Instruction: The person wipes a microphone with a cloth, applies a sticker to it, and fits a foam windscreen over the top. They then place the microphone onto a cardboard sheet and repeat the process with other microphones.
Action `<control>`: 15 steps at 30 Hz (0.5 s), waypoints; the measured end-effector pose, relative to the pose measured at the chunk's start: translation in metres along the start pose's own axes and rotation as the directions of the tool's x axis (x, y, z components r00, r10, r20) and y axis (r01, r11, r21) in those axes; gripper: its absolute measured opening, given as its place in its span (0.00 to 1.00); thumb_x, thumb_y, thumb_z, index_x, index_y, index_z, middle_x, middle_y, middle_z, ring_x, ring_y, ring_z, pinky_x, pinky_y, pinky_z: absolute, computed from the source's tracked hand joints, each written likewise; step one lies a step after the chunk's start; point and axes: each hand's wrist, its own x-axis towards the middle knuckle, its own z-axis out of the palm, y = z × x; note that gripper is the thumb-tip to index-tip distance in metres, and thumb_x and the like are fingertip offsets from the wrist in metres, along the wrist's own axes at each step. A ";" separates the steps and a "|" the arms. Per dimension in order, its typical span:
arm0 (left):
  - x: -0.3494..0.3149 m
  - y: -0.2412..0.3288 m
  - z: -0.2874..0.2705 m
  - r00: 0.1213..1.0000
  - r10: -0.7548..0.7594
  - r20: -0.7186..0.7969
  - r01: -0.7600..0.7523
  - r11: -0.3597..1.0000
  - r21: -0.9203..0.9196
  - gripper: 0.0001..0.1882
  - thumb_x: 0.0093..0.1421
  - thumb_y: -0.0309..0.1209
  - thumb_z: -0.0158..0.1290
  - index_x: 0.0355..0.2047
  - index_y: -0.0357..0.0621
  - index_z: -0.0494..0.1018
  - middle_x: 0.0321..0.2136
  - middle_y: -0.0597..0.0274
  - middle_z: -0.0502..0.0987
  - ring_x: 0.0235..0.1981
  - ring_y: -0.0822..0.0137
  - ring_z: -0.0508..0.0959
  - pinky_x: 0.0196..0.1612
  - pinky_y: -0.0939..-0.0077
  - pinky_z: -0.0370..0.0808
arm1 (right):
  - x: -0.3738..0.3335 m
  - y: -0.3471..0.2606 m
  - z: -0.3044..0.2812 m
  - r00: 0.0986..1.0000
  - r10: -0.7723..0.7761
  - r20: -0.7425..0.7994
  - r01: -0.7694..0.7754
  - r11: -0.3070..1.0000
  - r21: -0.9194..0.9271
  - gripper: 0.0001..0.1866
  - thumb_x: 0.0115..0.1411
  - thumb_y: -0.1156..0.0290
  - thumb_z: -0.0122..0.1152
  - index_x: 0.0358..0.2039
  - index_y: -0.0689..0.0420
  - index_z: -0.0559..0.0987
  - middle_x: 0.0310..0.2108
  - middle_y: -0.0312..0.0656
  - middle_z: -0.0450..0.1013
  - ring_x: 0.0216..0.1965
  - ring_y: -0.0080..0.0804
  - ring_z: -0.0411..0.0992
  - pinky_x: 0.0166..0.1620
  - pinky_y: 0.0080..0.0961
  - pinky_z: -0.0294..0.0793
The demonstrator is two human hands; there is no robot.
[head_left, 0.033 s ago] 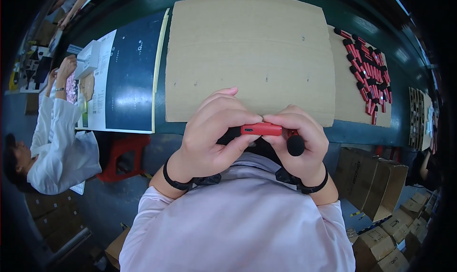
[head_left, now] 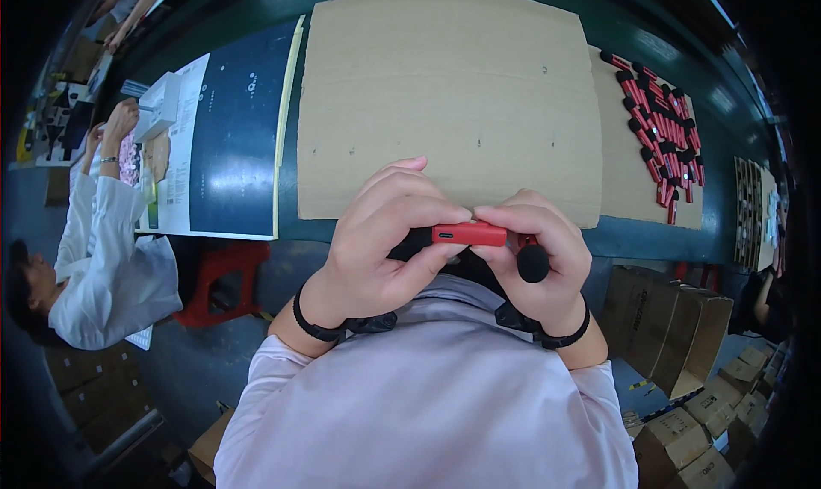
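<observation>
A small red clip-on microphone (head_left: 469,233) with a port in its side is held level in front of my chest. The thumb and fingers of my left hand (head_left: 376,232) pinch its left end, where a dark part shows between the fingers. My right hand (head_left: 540,245) pinches the other end with thumb and forefinger. In the same right hand is a black foam tip (head_left: 533,264) with a bit of red beside it, seemingly a second microphone, mostly hidden by the fingers. Both hands are over the near edge of a cardboard sheet (head_left: 445,87).
Many red microphones with black foam tips (head_left: 663,130) lie on a second cardboard piece (head_left: 620,190) at right. A dark blue printed sheet (head_left: 239,138) lies at left, where a co-worker (head_left: 111,258) handles a white box (head_left: 158,104). Cartons (head_left: 667,326) stand at lower right.
The black foam tip in my right hand has shifted very slightly to the right and down. Otherwise both hands hold the same pose.
</observation>
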 end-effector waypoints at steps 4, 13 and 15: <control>0.002 -0.001 -0.001 0.999 0.026 0.030 -0.028 0.997 0.078 0.16 0.46 0.23 0.62 0.38 0.43 0.77 0.29 0.61 0.75 0.33 0.61 0.77 0.52 0.56 0.69 | 0.005 -0.008 0.001 1.000 -0.024 -0.013 0.025 0.999 0.031 0.16 0.49 0.80 0.71 0.40 0.63 0.79 0.27 0.41 0.75 0.25 0.28 0.70 0.28 0.21 0.67; -0.003 -0.005 -0.016 1.000 0.020 -0.005 -0.019 0.987 0.157 0.18 0.43 0.21 0.60 0.38 0.43 0.77 0.27 0.62 0.76 0.31 0.60 0.76 0.39 0.65 0.69 | 0.017 -0.009 0.011 0.998 0.000 0.069 -0.002 1.000 0.020 0.14 0.53 0.83 0.66 0.42 0.62 0.78 0.29 0.38 0.72 0.26 0.22 0.66 0.28 0.17 0.62; 0.000 -0.008 -0.033 0.999 0.022 -0.023 -0.015 0.954 0.299 0.17 0.44 0.21 0.60 0.37 0.43 0.77 0.28 0.61 0.77 0.31 0.59 0.77 0.39 0.65 0.69 | 0.020 -0.003 0.011 0.996 0.011 0.087 -0.010 1.000 -0.009 0.14 0.54 0.83 0.64 0.42 0.62 0.78 0.30 0.40 0.73 0.27 0.25 0.67 0.29 0.19 0.64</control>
